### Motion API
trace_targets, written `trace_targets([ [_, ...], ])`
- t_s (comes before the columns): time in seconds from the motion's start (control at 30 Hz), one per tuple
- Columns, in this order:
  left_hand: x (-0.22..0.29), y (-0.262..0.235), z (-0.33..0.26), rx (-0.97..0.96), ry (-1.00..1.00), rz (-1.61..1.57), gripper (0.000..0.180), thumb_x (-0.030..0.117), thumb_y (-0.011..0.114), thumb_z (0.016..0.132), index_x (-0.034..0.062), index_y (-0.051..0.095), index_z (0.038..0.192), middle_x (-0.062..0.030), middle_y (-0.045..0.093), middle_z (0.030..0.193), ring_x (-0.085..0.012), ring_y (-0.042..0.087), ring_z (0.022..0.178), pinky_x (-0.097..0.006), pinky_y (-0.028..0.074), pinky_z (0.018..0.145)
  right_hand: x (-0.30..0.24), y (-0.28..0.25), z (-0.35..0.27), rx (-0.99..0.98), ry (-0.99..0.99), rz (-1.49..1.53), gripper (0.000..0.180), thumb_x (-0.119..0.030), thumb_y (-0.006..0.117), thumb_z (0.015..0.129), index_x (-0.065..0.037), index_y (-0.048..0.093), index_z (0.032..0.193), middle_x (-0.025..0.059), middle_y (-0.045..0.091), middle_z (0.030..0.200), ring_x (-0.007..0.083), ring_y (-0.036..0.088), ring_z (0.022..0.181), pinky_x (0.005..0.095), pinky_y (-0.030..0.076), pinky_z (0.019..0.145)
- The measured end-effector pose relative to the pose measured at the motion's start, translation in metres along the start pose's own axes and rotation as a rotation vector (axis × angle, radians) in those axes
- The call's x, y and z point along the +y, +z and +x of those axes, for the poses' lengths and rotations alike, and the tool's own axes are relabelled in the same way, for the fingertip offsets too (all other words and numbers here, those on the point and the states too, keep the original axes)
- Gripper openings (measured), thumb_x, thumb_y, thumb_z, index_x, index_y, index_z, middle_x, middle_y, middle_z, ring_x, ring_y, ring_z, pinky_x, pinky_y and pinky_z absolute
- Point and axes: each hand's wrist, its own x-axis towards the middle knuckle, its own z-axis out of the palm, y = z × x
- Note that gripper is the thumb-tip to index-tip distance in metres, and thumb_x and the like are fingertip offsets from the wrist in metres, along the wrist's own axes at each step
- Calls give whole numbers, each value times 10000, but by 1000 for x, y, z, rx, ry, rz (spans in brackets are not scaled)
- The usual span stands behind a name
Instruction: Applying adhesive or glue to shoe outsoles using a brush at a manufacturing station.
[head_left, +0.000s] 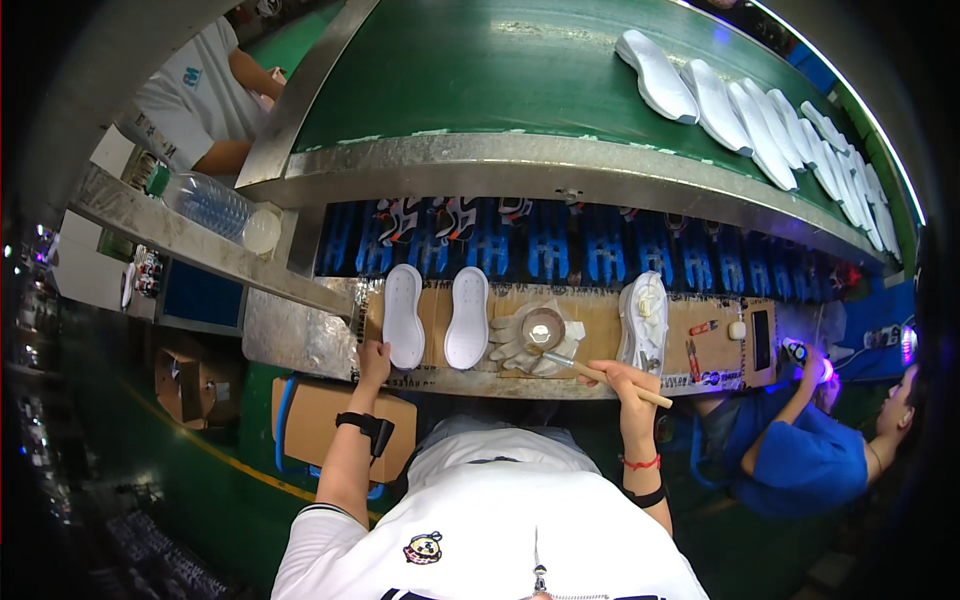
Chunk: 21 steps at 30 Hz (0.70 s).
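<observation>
Two white shoe soles lie side by side on the cardboard-covered bench, the left sole [403, 318] and the right sole [467, 318]. Beside the lower left edge of the left one, my left hand [374, 363] has its fingers curled closed; whether they pinch the sole is hidden. In my right hand [622, 384] is a brush [574, 364] with a pale wooden handle, its tip at the near rim of a round bowl [543, 330] holding whitish liquid. A glove [509, 341] lies against the bowl. Another white sole [629, 325] has crumpled pale material on it.
Further right lie red-handled tools [693, 360] and a dark phone-like slab [762, 338]. Behind the bench runs a row of blue racks [548, 250]; above it, a green conveyor [480, 80] carries several white soles [715, 105]. Co-workers are at far left and right.
</observation>
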Motion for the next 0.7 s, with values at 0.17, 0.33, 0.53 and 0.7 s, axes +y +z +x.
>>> trace_targets([
  [0.17, 87, -45, -7, -226, -277, -961, 261, 89, 548, 882, -20, 443, 1096, -143, 582, 961, -223, 605, 886, -332, 523, 700, 7, -2, -2, -3, 45, 7, 310, -135, 462, 874, 115, 639, 923, 188, 670, 796, 214, 631, 747, 301, 486, 740],
  [0.33, 177, -85, -34, -292, -160, -1090, 450, -43, 541, 846, -7, 342, 1248, -152, 548, 1102, -242, 577, 1020, -347, 567, 756, -9, 11, 2, -100, -19, -1, 278, -110, 477, 862, 101, 648, 918, 182, 667, 800, 218, 631, 752, 295, 485, 739],
  [0.53, 260, -109, -45, -349, 4, -1109, 500, -105, 524, 813, -33, 321, 1265, -189, 518, 1159, -268, 587, 1016, -389, 585, 750, -25, 28, 10, -172, -257, -103, 177, -54, 534, 828, 13, 687, 889, 98, 656, 710, 152, 574, 619, 278, 426, 575],
  [0.7, 277, -114, -49, -324, 72, -998, 499, -118, 528, 802, -56, 329, 1256, -187, 544, 1121, -240, 596, 990, -357, 579, 757, -28, 36, 22, -192, -407, -170, 168, -47, 535, 812, 6, 688, 854, 90, 637, 660, 191, 562, 584, 294, 425, 579],
])
